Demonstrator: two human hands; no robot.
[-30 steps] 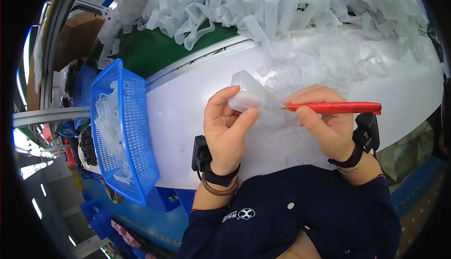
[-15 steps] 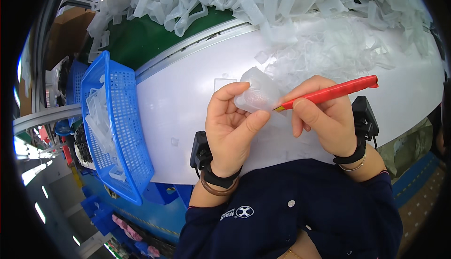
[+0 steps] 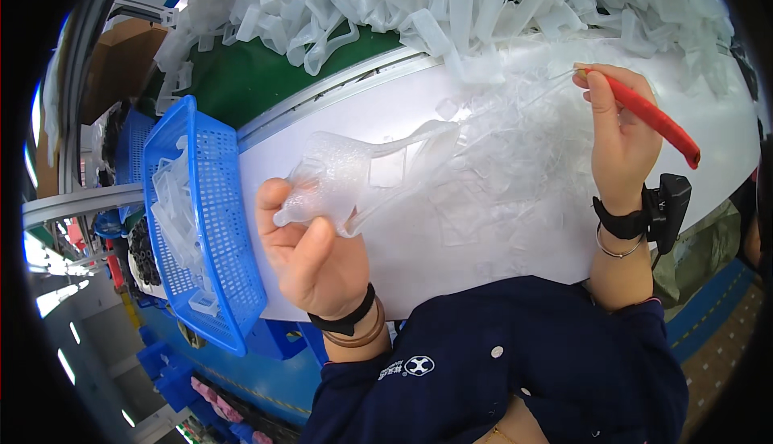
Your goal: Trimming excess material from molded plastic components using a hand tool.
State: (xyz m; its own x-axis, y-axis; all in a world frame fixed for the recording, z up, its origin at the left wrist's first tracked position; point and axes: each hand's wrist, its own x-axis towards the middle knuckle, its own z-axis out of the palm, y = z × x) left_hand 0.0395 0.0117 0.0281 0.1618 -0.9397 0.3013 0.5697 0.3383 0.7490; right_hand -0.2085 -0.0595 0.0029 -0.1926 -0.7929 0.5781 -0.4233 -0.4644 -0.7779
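A translucent, frosted plastic moulded part [image 3: 334, 172] is pinched by its near end between the thumb and fingers of my left hand [image 3: 314, 259]. Two long arms stretch from its rounded body toward the scraps on the right. My right hand [image 3: 624, 130], raised at the right and well apart from that part, grips a red-handled knife [image 3: 654, 118]. Its thin blade points left over the pile, and its fine tip is hard to make out against the clear plastic.
Clear plastic scraps [image 3: 515, 150] cover the middle of the white table [image 3: 294, 142]. A heap of frosted moulded parts [image 3: 451, 21] lies along the far side, partly over a green surface [image 3: 233, 74]. At the left stands a blue perforated basket [image 3: 229, 227] holding similar parts.
My hands have moved apart: the left toward the basket, the right up and away over the scraps with the knife. A larger, long-armed plastic part now shows in my left hand.
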